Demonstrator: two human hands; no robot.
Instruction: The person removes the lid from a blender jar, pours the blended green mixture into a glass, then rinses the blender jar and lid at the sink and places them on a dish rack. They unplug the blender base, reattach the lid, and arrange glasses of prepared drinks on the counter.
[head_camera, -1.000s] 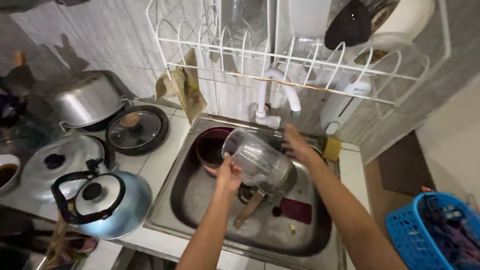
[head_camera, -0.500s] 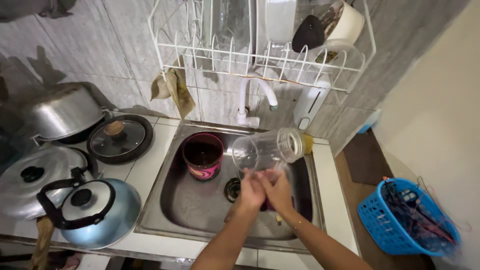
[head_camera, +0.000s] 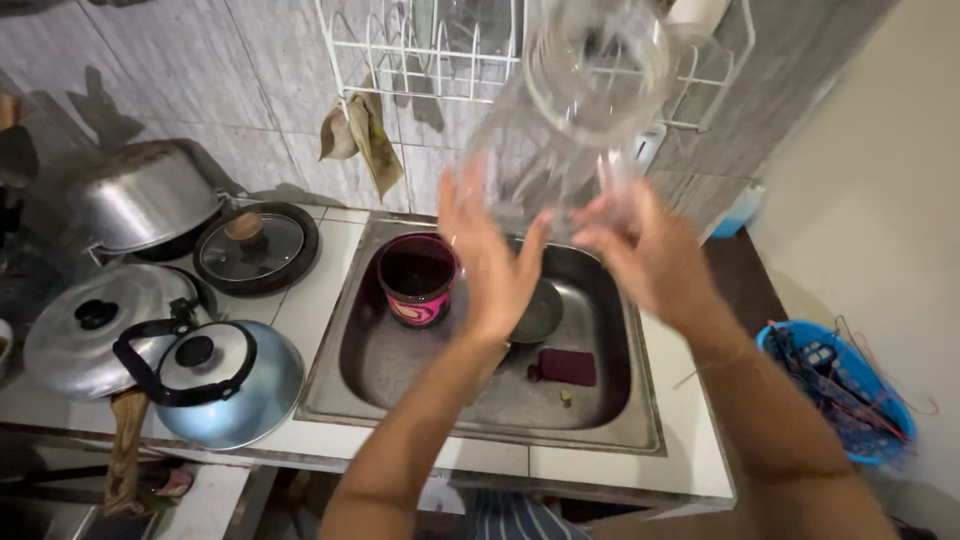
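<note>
A clear plastic jar (head_camera: 575, 100) is raised high in front of the white wire dish rack (head_camera: 400, 70), blurred by motion, its open mouth turned toward me. My left hand (head_camera: 490, 255) presses its lower left side with fingers spread. My right hand (head_camera: 645, 245) holds its lower right side. Both hands are above the steel sink (head_camera: 400, 390).
In the sink stand a dark pink-patterned cup (head_camera: 417, 280), a small metal pan (head_camera: 540, 312) and a maroon sponge (head_camera: 567, 366). To the left are a blue kettle (head_camera: 220, 385), steel pot lids (head_camera: 85, 330) and a glass lid (head_camera: 253, 247). A blue basket (head_camera: 840, 390) sits at the right.
Both hands have lifted the jar from over the sink up to the dish rack. Earlier the right hand was reaching toward the tap, then it joined the left hand under the jar.
</note>
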